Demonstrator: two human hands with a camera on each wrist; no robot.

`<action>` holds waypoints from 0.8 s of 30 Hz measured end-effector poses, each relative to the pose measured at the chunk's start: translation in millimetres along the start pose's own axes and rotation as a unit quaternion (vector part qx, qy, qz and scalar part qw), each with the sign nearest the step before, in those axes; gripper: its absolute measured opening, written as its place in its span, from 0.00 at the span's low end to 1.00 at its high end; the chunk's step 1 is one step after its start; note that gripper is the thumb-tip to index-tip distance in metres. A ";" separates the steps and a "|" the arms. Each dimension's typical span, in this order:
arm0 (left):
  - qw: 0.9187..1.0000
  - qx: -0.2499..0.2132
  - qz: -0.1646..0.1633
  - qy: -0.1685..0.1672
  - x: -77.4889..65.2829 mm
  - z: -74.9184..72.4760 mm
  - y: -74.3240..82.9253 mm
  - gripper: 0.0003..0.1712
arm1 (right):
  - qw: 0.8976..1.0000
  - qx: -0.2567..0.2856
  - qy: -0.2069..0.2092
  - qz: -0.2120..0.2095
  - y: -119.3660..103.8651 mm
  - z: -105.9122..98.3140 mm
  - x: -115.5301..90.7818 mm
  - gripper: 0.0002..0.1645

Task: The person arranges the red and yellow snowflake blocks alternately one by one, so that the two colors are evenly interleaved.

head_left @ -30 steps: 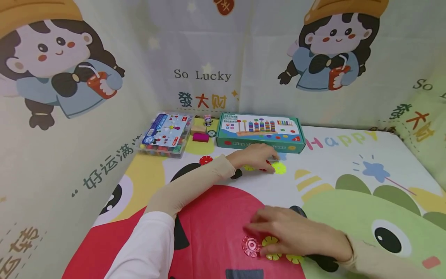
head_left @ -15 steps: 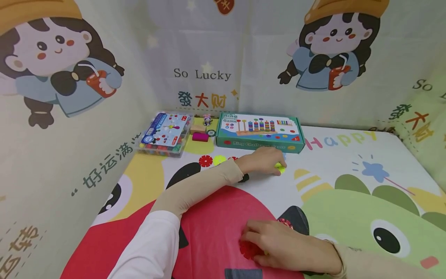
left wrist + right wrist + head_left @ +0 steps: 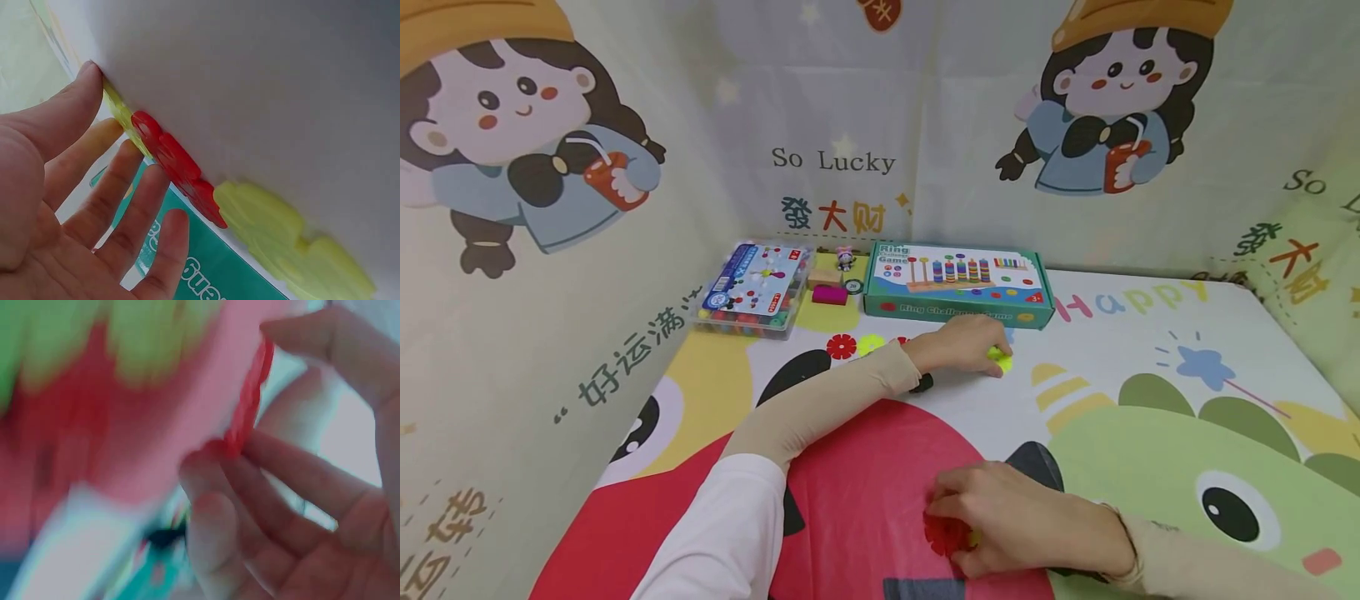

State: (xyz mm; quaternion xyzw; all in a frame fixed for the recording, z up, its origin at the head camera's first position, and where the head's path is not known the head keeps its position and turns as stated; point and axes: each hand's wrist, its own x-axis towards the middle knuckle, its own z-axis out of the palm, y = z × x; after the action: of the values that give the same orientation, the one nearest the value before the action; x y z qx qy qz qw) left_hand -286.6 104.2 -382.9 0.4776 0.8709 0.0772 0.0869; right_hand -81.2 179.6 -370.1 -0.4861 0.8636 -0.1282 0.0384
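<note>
Pinching a red flower-shaped disc (image 3: 946, 533) between thumb and fingertips, my right hand (image 3: 1017, 521) is working over the red part of the printed cover (image 3: 865, 467). In the right wrist view that disc is standing on edge between my fingertips, while green and yellow shapes are blurring beyond it. A bit of a yellow piece (image 3: 974, 539) is showing just beside it, mostly hidden by my fingers.

My left hand (image 3: 966, 343) is gripping a lime-yellow disc (image 3: 1000, 358) at the right end of a row, in front of the green game box (image 3: 958, 312). My thumb and forefinger are closing on its edges; my other fingers are lying loosely alongside. Next to it a neighbouring red disc (image 3: 178, 169) is lying, then a neighbouring yellow disc (image 3: 294, 247).

Farther left, an end red disc (image 3: 842, 347) and another yellow disc (image 3: 871, 344) are showing past my sleeve. Behind them, a clear plastic case (image 3: 752, 292) and a magenta block (image 3: 830, 295) are sitting left of the box.
</note>
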 end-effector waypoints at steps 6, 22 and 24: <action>1.000 -0.006 -0.003 -0.005 3.0 2.6 0.9 0.24 | 0.993 0.006 0.022 0.120 69.4 -42.3 -21.6 0.20; 1.000 -0.006 -0.008 -0.007 2.4 -2.4 1.2 0.24 | 0.965 -0.042 0.098 0.238 176.5 -35.2 -38.3 0.21; 1.000 -0.008 -0.006 -0.014 1.7 -2.9 0.5 0.24 | 0.961 -0.046 0.089 0.257 171.2 -34.6 -37.5 0.24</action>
State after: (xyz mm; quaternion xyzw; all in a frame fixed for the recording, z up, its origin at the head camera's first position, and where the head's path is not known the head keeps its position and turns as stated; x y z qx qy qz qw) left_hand -287.7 105.8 -380.2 0.4723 0.8719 0.0771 0.1036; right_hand -210.2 302.5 -383.3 -0.2356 0.9643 -0.1171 -0.0290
